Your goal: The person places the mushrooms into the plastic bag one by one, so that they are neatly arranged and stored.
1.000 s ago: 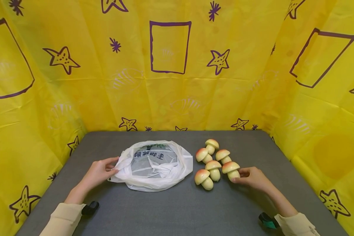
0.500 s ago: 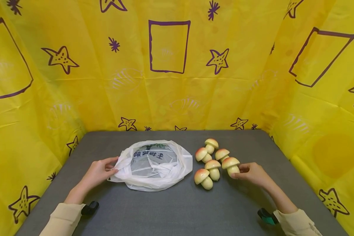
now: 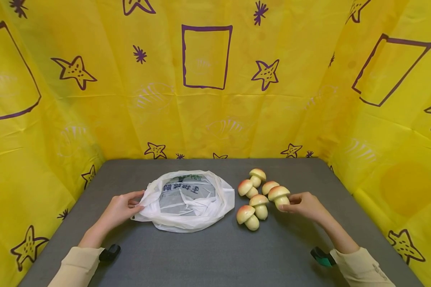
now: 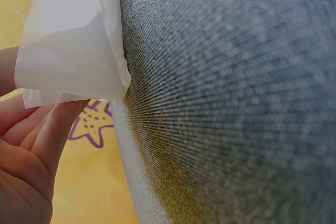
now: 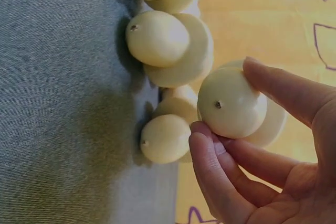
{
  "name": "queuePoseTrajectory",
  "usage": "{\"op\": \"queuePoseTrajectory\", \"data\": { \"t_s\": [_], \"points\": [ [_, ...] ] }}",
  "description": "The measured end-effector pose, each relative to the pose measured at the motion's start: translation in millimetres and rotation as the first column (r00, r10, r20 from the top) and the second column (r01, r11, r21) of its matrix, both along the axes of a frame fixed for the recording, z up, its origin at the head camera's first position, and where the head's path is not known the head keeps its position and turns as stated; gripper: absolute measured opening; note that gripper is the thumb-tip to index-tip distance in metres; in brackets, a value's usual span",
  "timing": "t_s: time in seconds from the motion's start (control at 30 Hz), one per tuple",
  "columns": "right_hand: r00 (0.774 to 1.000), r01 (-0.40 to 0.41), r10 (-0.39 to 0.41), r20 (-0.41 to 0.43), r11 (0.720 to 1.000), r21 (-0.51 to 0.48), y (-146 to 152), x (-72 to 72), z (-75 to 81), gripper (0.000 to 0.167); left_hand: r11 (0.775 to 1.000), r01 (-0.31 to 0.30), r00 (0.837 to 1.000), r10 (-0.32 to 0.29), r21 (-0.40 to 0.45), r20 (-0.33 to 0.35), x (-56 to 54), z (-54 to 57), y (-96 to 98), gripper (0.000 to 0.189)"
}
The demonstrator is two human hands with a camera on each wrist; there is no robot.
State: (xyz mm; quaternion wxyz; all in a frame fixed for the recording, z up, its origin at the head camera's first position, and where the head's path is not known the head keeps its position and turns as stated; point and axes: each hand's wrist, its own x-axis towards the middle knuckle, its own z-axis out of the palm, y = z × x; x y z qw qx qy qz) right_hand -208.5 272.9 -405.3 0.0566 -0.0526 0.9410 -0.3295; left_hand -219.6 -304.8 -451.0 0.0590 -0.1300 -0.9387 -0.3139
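A white plastic bag (image 3: 186, 224) lies on the table with its mouth spread wide and dark print showing inside. My left hand (image 3: 120, 208) pinches the bag's left rim between thumb and fingers; the left wrist view shows the folded plastic (image 4: 73, 61) at the fingertips. At the right, my right hand (image 3: 305, 205) grips a toy mushroom (image 3: 279, 195) with a red-tinged cap by its pale stem. In the right wrist view this held mushroom (image 5: 233, 103) is off the table, thumb on one side and fingers on the other. Partly behind it sits another mushroom (image 3: 269, 186).
Several more mushrooms stand between bag and right hand, among them a front one (image 3: 248, 218), a middle one (image 3: 259, 206) and a back one (image 3: 257, 177). The grey table (image 3: 208, 259) is enclosed by yellow patterned cloth (image 3: 208, 119) at the back and sides.
My right hand has lifted the mushroom and carried it slightly up and left, so it now overlaps the one behind. The left hand and the bag have stayed in place.
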Motion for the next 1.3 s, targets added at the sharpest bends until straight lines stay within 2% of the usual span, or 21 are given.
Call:
{"op": "queuePoseTrajectory", "data": {
  "t_s": [0.57, 0.93, 1.3],
  "points": [
    [0.999, 0.007, -0.005, 0.049, 0.998, -0.056, -17.3, -4.0, 14.7, 0.047, 1.0, -0.002, 1.0, 0.002, 0.006, 0.007, 2.7, 2.4, 1.6, 0.05],
    [0.998, -0.042, 0.044, 0.045, 0.998, -0.054, -29.4, -11.7, 18.2, 0.042, 1.0, 0.001, 1.0, -0.001, 0.01, 0.003, 2.6, 0.7, 0.4, 0.05],
    [0.996, -0.072, 0.079, 0.047, 0.99, -0.121, -45.9, -14.1, 27.1, 0.04, 1.0, -0.005, 1.0, 0.005, 0.009, 0.018, 5.0, 1.9, 1.0, 0.051]
  ]
}}
